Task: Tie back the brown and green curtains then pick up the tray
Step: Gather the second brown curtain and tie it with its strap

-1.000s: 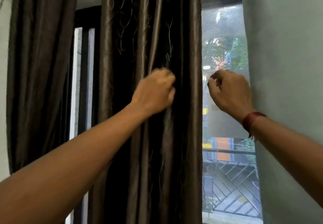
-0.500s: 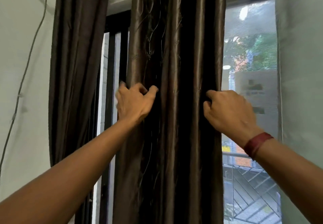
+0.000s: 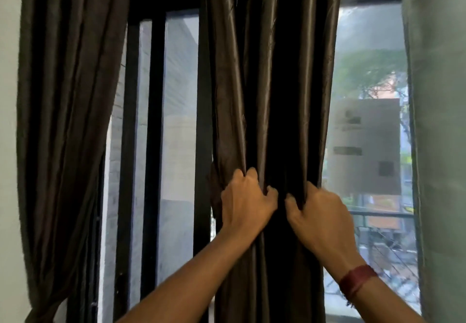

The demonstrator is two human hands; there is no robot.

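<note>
- A second brown curtain (image 3: 68, 120) hangs loose at the far left.
- Left hand (image 3: 245, 200) and right hand (image 3: 319, 215), nearly touching, clench the middle brown curtain (image 3: 264, 83), bunching it.
- Green curtain (image 3: 438, 120) hangs at the right edge.

A: Centre — what gathers the brown curtain (image 3: 264, 83)?

B: Two hands. The left hand (image 3: 245, 202) and the right hand (image 3: 319, 218) bunch its folds between them, fingers closed into the fabric, thumbs nearly meeting.

A: And the edges?

B: Another brown panel (image 3: 68, 120) hangs at left, the green curtain (image 3: 438, 120) at right — the black window frame (image 3: 156, 120) between. A red wristband (image 3: 356, 279) circles the right wrist.
</note>
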